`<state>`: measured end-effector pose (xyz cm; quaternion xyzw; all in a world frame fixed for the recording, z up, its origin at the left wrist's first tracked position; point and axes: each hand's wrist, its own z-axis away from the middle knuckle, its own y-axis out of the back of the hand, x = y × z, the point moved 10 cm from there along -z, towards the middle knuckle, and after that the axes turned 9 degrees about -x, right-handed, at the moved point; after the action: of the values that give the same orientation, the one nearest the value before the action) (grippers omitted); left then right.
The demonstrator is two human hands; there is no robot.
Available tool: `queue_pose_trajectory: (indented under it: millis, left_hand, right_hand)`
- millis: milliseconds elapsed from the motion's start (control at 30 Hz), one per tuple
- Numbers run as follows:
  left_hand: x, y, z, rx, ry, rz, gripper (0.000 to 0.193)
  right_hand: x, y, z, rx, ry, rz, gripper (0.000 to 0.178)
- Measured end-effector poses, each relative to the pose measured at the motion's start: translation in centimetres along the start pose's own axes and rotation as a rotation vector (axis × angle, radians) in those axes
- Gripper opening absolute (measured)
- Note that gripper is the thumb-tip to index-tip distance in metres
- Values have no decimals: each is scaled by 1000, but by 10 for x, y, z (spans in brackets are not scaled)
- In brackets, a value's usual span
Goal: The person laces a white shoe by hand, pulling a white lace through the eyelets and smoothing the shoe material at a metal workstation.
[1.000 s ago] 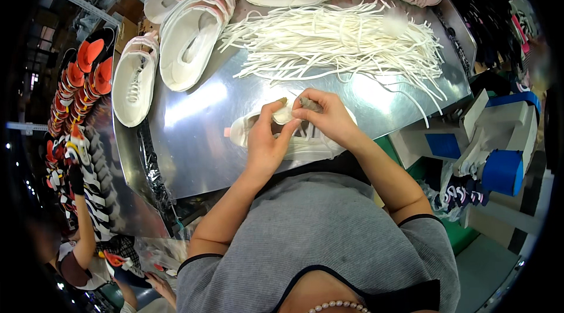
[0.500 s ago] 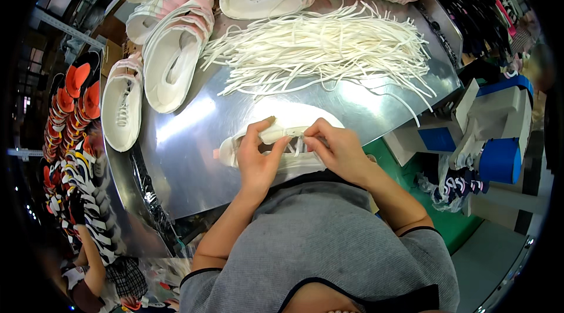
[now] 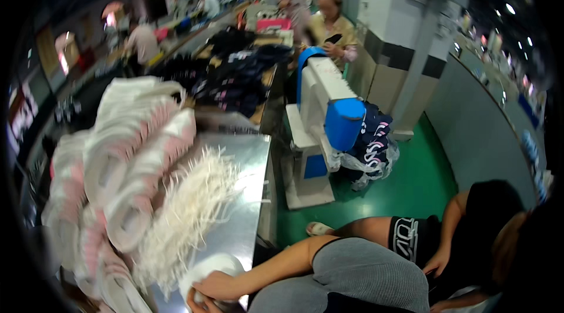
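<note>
At the left, stacked pink-and-white shoe uppers [image 3: 129,157] are blurred, the nearest being cut off by the lower edge. Beside them, single strands in the heap of white laces [image 3: 191,210] can hardly be made out. On the near part of the metal table [image 3: 249,175], a white shoe upper [image 3: 216,265] is partly covered by the right hand [image 3: 222,286], which is laid over it with fingers bent; whether anything is pinched cannot be told. Only a few fingers of the left hand [image 3: 201,305] are shown, so its opening and hold cannot be told. Farther right, a seated co-worker [image 3: 455,245] is partly lost in shadow.

0.5 s ago, both hands and the upper were seen mid-view; now they are found at the lower edge, the view having been swung right, and the white-and-blue machine [image 3: 329,98] is shown nearer the middle.
</note>
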<state>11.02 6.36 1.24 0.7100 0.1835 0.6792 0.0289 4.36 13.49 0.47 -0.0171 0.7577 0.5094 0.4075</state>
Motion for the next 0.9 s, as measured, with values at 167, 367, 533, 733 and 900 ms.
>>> queue_pose_trajectory:
  millis: [167, 367, 533, 733, 900]
  left_hand:
    - [54, -12, -5, -199, 222, -534, 52]
    - [50, -33, -15, -329, 19, -565, 51]
    - [50, -39, -12, -348, -47, -541, 51]
    - [27, -35, -5, -353, -7, -458, 50]
    - [48, -33, 20, -207, -308, -591, 40]
  right_hand:
    - [12, 50, 30, -63, 25, 195, 26]
    - [71, 115, 94, 135, -198, -91, 33]
    - [62, 67, 93, 95, -229, -47, 37]
    - [75, 28, 88, 571, 43, 83, 42]
    - [67, 29, 87, 254, -76, -49, 19]
